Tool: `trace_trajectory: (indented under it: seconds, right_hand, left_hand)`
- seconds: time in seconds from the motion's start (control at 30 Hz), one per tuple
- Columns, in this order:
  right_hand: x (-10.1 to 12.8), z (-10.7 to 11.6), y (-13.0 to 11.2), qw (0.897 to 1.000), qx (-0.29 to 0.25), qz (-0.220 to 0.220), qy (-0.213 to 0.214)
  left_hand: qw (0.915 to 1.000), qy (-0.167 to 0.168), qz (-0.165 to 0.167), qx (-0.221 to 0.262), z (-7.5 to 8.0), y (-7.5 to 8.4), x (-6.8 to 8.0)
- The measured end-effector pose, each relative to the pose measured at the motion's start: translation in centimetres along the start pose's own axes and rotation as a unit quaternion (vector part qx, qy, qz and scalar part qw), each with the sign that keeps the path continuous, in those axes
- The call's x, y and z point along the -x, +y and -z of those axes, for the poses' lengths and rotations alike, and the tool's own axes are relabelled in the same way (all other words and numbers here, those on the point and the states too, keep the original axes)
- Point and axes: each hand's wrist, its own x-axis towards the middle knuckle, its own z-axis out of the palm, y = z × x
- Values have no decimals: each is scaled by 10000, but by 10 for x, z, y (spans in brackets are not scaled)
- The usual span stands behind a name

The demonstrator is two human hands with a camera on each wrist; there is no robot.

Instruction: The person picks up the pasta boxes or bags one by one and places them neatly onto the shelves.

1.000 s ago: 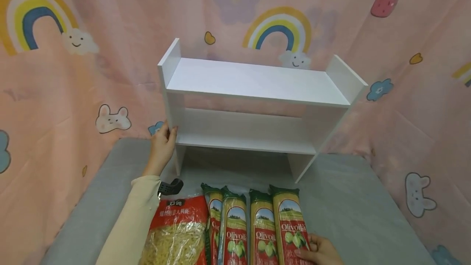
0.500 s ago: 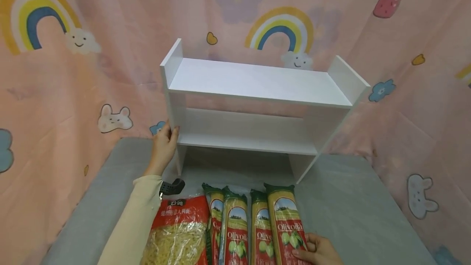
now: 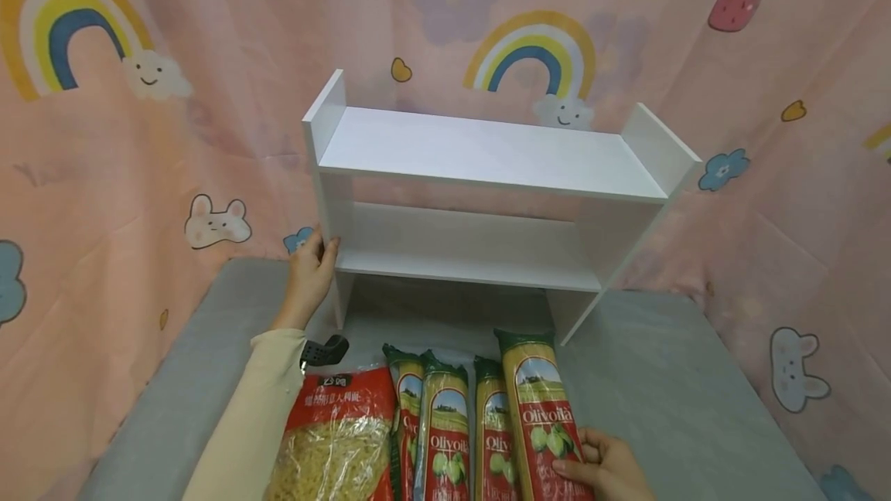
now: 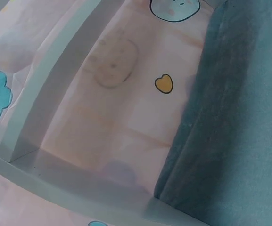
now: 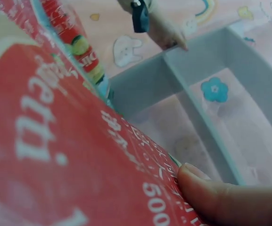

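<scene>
My left hand (image 3: pixel 308 281) grips the left side panel of a white two-tier shelf (image 3: pixel 473 157), thumb at the front edge near the lower board. At the bottom of the head view my right hand (image 3: pixel 604 468) holds the rightmost spaghetti packet (image 3: pixel 546 408) by its right side, thumb on the front. That packet is yellow and red with a green top, and its upper end leans left over its neighbour. In the right wrist view the red spaghetti packet (image 5: pixel 93 155) fills the left side, with the thumb (image 5: pixel 220 193) on its edge.
Several similar spaghetti packets (image 3: pixel 445 431) lie side by side in front of the shelf. Left of them is a red-topped bag of short pasta (image 3: pixel 341 431). All lie on a grey cloth-covered surface (image 3: pixel 682 393), with a pink patterned curtain (image 3: pixel 230 122) behind.
The right hand has tilted the held spaghetti packet leftward, and its top end has come up toward the shelf. The left hand stays on the side panel.
</scene>
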Motion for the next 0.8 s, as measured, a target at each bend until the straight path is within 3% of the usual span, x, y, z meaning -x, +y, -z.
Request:
trace_trajectory:
  seconds: [0.47, 0.8]
  right_hand:
    - [1, -19, -31, 9985, 160, -43, 522]
    - [-2, -34, -53, 9951, -82, 442, 882]
  left_hand:
    - [9998, -147, 106, -31, 4, 0, -3]
    - [9992, -332, 215, -39, 5, 0, -1]
